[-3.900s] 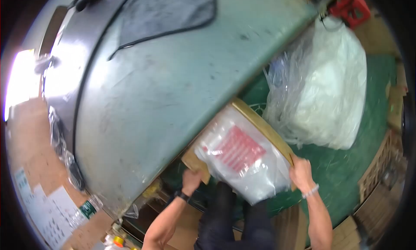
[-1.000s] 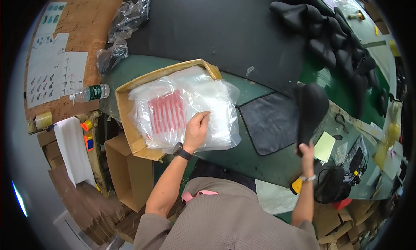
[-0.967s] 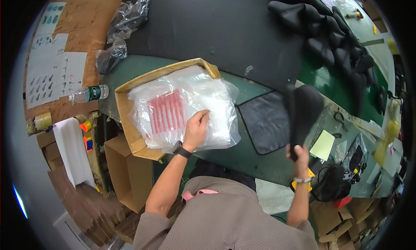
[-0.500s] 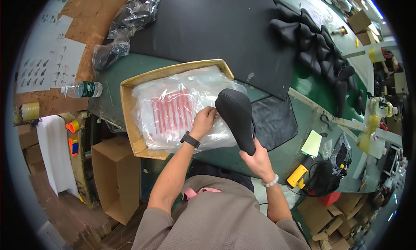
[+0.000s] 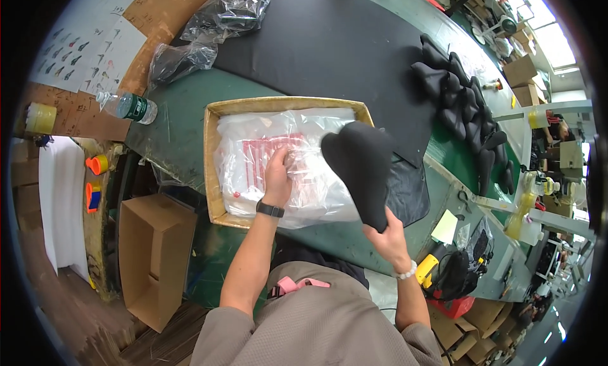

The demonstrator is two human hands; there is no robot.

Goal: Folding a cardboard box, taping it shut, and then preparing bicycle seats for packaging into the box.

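Note:
My right hand (image 5: 389,242) grips a black bicycle saddle (image 5: 361,166) by its narrow nose, wide end up and tilted over the right side of an open cardboard box (image 5: 213,176). The box holds a stack of clear plastic bags (image 5: 323,192), some with red printed stripes. Over these bags, my left hand (image 5: 277,179) has its fingers curled in against the top bag, apparently pinching its film; the fingertips are partly hidden.
Several black saddles (image 5: 465,100) lie in a heap at the far right. A large black sheet (image 5: 329,43) covers the far table. At left are crumpled clear plastic (image 5: 221,17), a water bottle (image 5: 130,107) and an open brown carton (image 5: 155,258). A yellow tool (image 5: 427,269) lies at right.
My left hand has shifted left over the striped print of the bags. The saddle has turned in my right hand and now shows more of its broad top. The view has shifted a little.

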